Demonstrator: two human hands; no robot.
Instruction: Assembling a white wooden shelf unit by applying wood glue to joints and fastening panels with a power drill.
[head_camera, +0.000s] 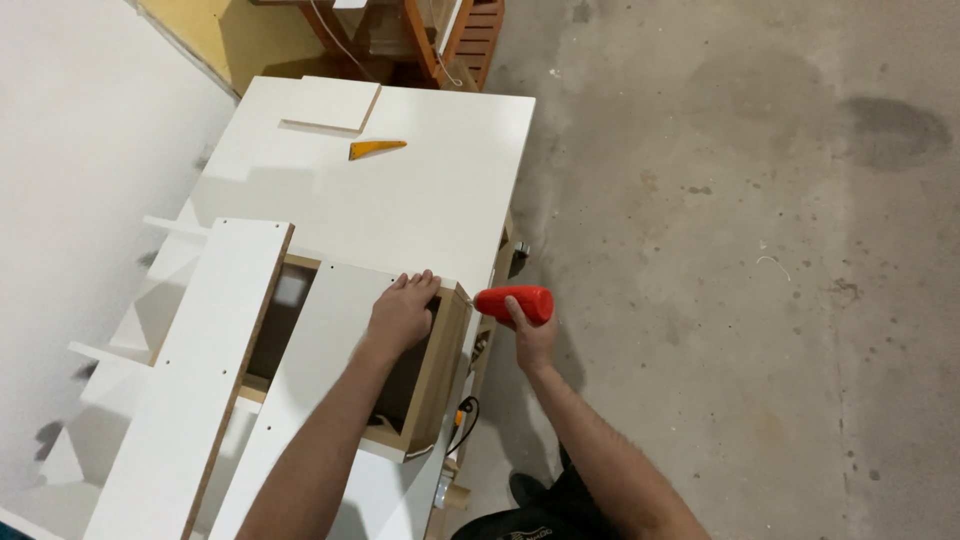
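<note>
My left hand (402, 312) presses down on the upper corner of a small white box frame (440, 385) with brown raw edges, which lies on a white worktable (440, 190). Its fingers curl over the frame's far edge. My right hand (533, 335) grips a red tool handle (515, 303), held level against the frame's right side at the table's edge. The tool's tip is hidden against the panel.
A long white board (205, 370) leans across the frame's left side. A yellow triangular piece (376, 149) and a small white panel (330, 106) lie at the table's far end. Wooden furniture (440, 40) stands beyond. Grey concrete floor (740, 250) spreads to the right.
</note>
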